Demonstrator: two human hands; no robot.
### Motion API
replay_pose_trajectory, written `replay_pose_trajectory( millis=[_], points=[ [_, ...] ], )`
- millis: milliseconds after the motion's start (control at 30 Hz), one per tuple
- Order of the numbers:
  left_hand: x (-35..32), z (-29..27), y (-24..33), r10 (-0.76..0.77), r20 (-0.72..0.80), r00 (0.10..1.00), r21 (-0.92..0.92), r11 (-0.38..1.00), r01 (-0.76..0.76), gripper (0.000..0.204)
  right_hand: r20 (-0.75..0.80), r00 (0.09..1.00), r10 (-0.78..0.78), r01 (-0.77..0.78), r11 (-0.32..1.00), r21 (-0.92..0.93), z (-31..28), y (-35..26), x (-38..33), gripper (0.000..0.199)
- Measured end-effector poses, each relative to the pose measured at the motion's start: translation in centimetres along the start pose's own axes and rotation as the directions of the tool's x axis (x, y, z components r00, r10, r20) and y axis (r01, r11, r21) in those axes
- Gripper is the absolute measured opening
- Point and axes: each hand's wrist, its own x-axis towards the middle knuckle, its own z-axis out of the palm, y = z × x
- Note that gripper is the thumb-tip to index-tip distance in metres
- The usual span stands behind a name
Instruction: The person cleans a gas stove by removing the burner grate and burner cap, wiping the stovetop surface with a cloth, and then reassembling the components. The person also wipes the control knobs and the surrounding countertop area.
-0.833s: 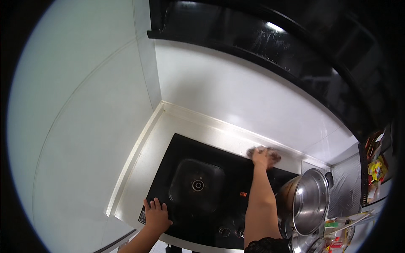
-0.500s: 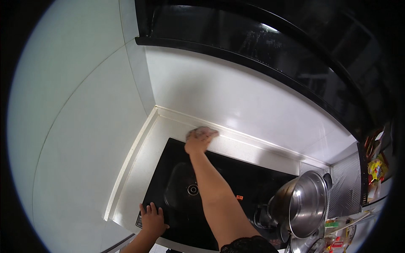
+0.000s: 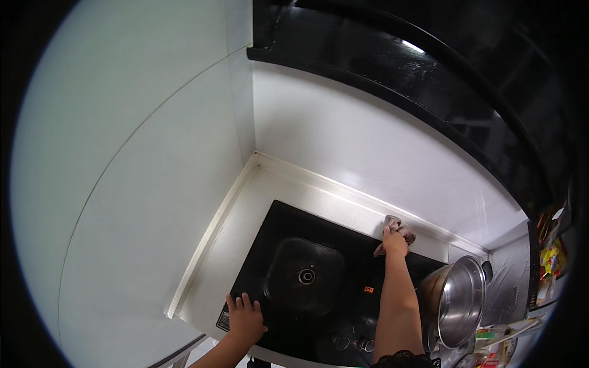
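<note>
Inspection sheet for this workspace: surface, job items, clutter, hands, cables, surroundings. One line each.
Surface: pale counter around a black cooktop with a recessed burner and a small orange sticker.
Job items: crumpled grey-brown cloth at the cooktop's rear edge.
Clutter: large steel pot at the cooktop's right end; colourful packets farther right, details too small to tell.
Hands: right hand grips the cloth; left hand palm down, fingers spread, at the cooktop's left front corner.
Cables: nothing seen.
Surroundings: pale back wall, left wall, glossy black range hood above.
</note>
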Motion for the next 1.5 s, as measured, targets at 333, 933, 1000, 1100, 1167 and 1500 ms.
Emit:
replay_pose_trajectory(
  millis=[333, 933, 1000, 1100, 1167, 1500],
  points=[
    [0.1, -1.2, -0.1, 0.036, 0.012, 0.999, -0.086, 0.996, -0.035, 0.075, 0.100, 0.852, -0.514, 0.520, 0.809, -0.274, 8.1, -29.6, -10.5, 0.056],
    [5.2, 0.8, -7.2, -0.102, -0.135, 0.986, -0.300, 0.952, 0.058, 0.103, -0.048, 0.338, -0.940, 0.940, 0.339, -0.025, 7.7, -34.2, -8.6, 0.055],
    [6.0, -0.2, -7.6, -0.098, -0.049, 0.994, -0.251, 0.964, 0.083, 0.111, -0.269, 0.389, -0.881, 0.909, 0.415, -0.045, 7.0, -35.0, -10.2, 0.068],
    [6.7, -1.2, -8.1, -0.077, 0.040, 0.996, -0.162, 0.983, 0.082, 0.119, -0.259, 0.508, -0.822, 0.847, 0.530, -0.023, 8.2, -37.3, -11.3, 0.080],
    [7.1, -1.8, -8.2, -0.064, 0.068, 0.996, -0.117, 0.991, 0.071, 0.122, -0.287, 0.437, -0.852, 0.877, 0.475, -0.075, 8.8, -37.1, -10.5, 0.079],
    [8.2, -3.7, -7.7, -0.084, 0.125, 0.989, -0.054, 0.994, 0.092, 0.124, 0.087, 0.447, -0.890, 0.893, 0.437, -0.107, 3.6, -36.3, -10.2, 0.061]
  ],
)
